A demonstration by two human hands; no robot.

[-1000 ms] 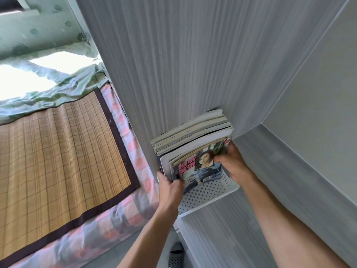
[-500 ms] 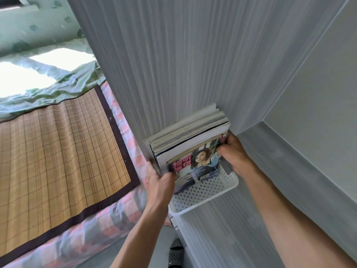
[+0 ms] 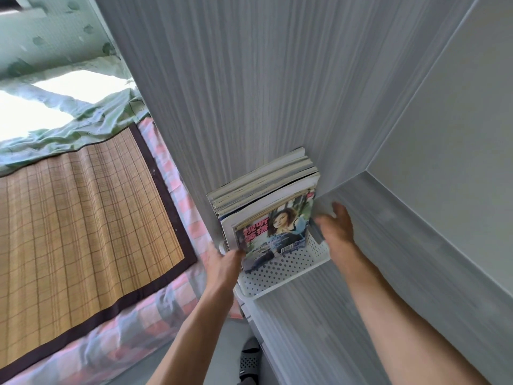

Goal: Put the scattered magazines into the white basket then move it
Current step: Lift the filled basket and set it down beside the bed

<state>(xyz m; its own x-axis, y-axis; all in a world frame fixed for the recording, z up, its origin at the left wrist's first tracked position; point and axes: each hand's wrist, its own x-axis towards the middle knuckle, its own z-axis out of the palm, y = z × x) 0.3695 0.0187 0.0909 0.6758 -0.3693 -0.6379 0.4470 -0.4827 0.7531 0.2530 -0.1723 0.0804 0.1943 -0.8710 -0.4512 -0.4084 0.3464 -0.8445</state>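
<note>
White perforated plastic, that basket (image 3: 280, 273), already stuffed with the upright magazines (image 3: 266, 201), cover with a portrait facing out, parked on the grey woodgrain shelf (image 3: 319, 329) right up against the tall panel (image 3: 249, 93). Going left to right: left hand (image 3: 224, 266) curled at the near left corner, fingers on the front magazine's lower edge and the basket rim, looks like a light pinch more than a real hold. Right hand (image 3: 337, 227) blurry, spread wide beside the right wall of the basket, touching or just off it, can't say which, holding nothing as far as visible. For the move itself: probably best to get both palms low on the side walls, not on the paper, since a stack that tall likely tips forward or slides out if lifted by the covers. Keep it level, lean the stack back toward the panel. Shelf looks smooth, so sliding first, then lifting, seems safer. Room-wise: bamboo mat (image 3: 77, 218) over a pink checked sheet (image 3: 116, 334) far left, rumpled green blanket (image 3: 69, 120) behind it, a black slipper (image 3: 249, 362) on the floor below the shelf edge.
</note>
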